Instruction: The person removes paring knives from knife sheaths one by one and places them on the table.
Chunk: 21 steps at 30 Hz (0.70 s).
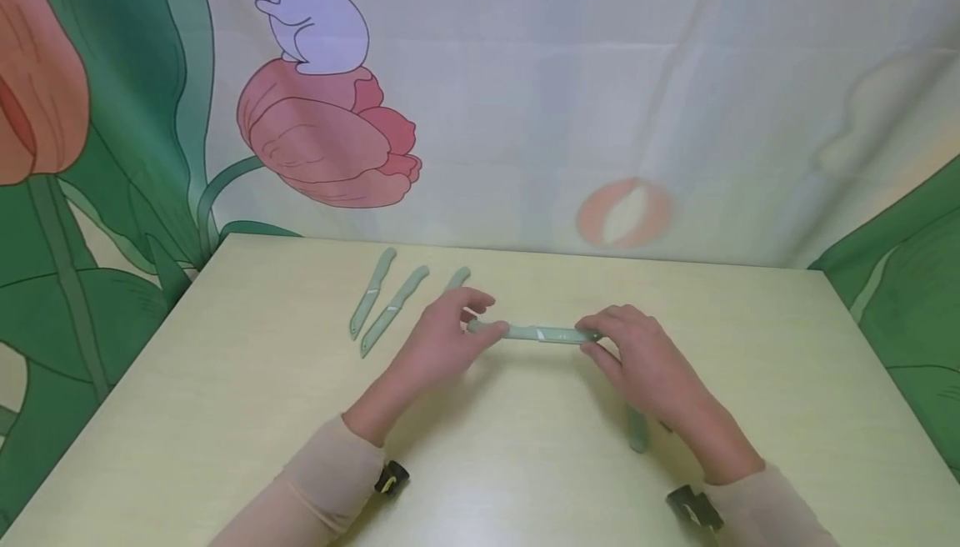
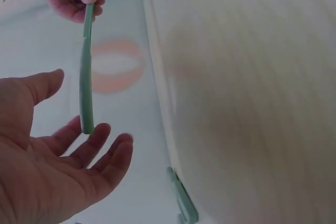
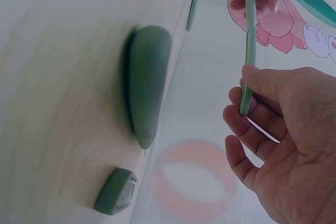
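Note:
A pale green fruit knife in a matching sheath is held level above the table. My right hand pinches its sheath end between thumb and fingers, and the sheath tip shows past the thumb in the right wrist view. Around the handle end, my left hand has its fingers spread; in the left wrist view the left thumb stands apart from the handle, whose end is beside the fingertips. Below the right hand lies a rounded green handle, its other part hidden in the head view.
Two more sheathed green knives, one farther left and one beside it, lie at the table's back left. A third is partly hidden behind the left hand. A small green piece lies by the rounded handle. A printed curtain hangs behind the table.

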Each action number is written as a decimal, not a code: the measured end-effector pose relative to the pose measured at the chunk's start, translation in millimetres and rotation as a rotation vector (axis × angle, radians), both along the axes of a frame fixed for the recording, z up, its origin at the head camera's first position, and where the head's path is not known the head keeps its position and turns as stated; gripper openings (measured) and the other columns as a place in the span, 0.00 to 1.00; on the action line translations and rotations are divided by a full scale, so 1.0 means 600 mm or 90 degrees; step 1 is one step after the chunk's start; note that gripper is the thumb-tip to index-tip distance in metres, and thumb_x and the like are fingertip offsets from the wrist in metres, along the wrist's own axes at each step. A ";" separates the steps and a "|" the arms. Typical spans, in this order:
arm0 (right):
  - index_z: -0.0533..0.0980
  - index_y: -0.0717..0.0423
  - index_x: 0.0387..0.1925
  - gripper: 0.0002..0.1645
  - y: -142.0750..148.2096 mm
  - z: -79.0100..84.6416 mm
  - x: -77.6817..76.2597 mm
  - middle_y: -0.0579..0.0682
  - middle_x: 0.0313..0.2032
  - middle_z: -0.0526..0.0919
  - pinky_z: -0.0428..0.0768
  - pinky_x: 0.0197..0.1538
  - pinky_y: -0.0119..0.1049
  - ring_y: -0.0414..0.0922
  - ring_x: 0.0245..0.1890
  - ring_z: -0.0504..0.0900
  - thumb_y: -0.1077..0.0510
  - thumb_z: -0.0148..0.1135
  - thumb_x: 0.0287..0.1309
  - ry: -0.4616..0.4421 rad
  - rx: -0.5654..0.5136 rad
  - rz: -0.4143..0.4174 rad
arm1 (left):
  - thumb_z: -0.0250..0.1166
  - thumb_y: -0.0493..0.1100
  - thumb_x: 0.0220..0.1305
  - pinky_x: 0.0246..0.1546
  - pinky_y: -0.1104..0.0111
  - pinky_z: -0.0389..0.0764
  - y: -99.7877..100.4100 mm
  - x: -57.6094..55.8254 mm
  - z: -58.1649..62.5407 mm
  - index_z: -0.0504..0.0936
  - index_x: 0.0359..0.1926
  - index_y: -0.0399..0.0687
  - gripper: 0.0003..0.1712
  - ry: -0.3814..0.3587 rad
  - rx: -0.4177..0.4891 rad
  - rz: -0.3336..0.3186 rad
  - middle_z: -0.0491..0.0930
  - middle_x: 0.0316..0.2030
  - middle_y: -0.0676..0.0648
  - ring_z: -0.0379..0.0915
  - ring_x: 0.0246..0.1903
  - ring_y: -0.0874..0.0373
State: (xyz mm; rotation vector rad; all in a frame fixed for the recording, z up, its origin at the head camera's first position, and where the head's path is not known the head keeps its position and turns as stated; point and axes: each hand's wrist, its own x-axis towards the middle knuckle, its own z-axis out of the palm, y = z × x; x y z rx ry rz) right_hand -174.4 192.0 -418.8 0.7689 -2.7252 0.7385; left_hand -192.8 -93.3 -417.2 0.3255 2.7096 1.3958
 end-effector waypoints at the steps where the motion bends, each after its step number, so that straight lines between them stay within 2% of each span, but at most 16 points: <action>1: 0.86 0.57 0.51 0.14 0.000 0.000 0.000 0.49 0.46 0.88 0.80 0.53 0.54 0.52 0.48 0.84 0.64 0.74 0.64 0.000 0.001 0.000 | 0.72 0.54 0.71 0.60 0.53 0.78 0.002 0.001 -0.001 0.80 0.66 0.45 0.29 0.028 -0.022 -0.012 0.80 0.62 0.46 0.74 0.64 0.47; 5: 0.86 0.56 0.51 0.14 -0.001 0.001 0.001 0.49 0.46 0.88 0.80 0.54 0.54 0.52 0.48 0.83 0.64 0.75 0.64 -0.002 0.006 -0.002 | 0.75 0.51 0.68 0.65 0.55 0.74 0.011 0.008 0.001 0.80 0.66 0.44 0.30 0.147 -0.131 -0.054 0.78 0.61 0.45 0.71 0.65 0.46; 10: 0.86 0.56 0.50 0.15 -0.006 0.000 0.003 0.49 0.46 0.89 0.81 0.53 0.54 0.52 0.48 0.84 0.65 0.76 0.62 -0.003 0.014 -0.001 | 0.78 0.48 0.66 0.61 0.54 0.76 0.022 0.014 0.004 0.82 0.63 0.45 0.28 0.272 -0.251 -0.087 0.78 0.57 0.44 0.74 0.59 0.44; 15: 0.86 0.56 0.50 0.15 -0.011 0.000 0.005 0.49 0.46 0.89 0.81 0.53 0.53 0.52 0.48 0.84 0.64 0.76 0.62 0.004 0.016 0.003 | 0.77 0.49 0.67 0.60 0.55 0.76 0.029 0.022 0.007 0.83 0.61 0.46 0.25 0.326 -0.352 -0.107 0.79 0.56 0.45 0.73 0.57 0.43; 21: 0.86 0.56 0.50 0.15 -0.016 0.000 0.007 0.49 0.46 0.89 0.82 0.51 0.52 0.51 0.47 0.84 0.64 0.76 0.62 0.010 0.017 0.005 | 0.77 0.46 0.67 0.55 0.58 0.76 0.033 0.029 0.004 0.86 0.58 0.45 0.22 0.357 -0.401 -0.116 0.81 0.52 0.47 0.74 0.51 0.47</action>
